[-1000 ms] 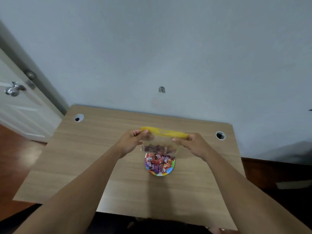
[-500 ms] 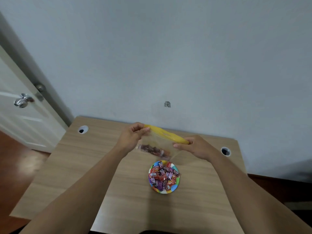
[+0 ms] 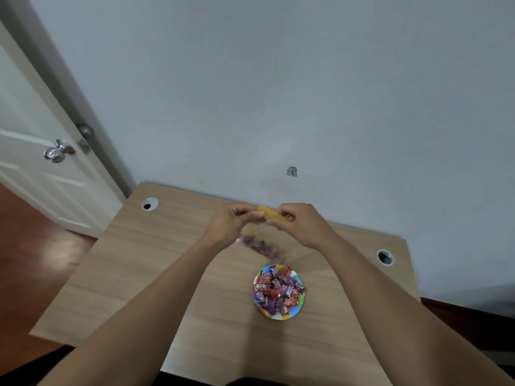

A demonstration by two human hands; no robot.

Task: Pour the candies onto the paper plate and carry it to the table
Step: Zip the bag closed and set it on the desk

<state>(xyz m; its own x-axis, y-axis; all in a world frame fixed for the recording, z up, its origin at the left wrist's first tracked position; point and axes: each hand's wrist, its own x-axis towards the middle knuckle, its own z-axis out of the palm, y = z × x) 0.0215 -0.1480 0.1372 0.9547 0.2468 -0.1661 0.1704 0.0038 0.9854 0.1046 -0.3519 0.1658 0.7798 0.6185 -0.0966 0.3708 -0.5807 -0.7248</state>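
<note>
A small colourful paper plate (image 3: 288, 316) lies on the wooden table (image 3: 133, 268), heaped with wrapped red and purple candies (image 3: 277, 289). Above and behind the plate I hold a clear zip bag (image 3: 264, 243) with a yellow top strip (image 3: 271, 213). My left hand (image 3: 231, 224) and my right hand (image 3: 301, 221) both pinch that strip, close together. A few dark candies still hang blurred in the bottom of the bag.
The table stands against a pale blue wall and has two round cable holes (image 3: 150, 204) (image 3: 385, 257). A white door (image 3: 41, 174) with a metal knob stands at the left over a reddish wood floor (image 3: 25, 240).
My hands have drawn together along the yellow strip, and the bag has swung away from above the plate. The view has tilted up, so the plate sits lower in view.
</note>
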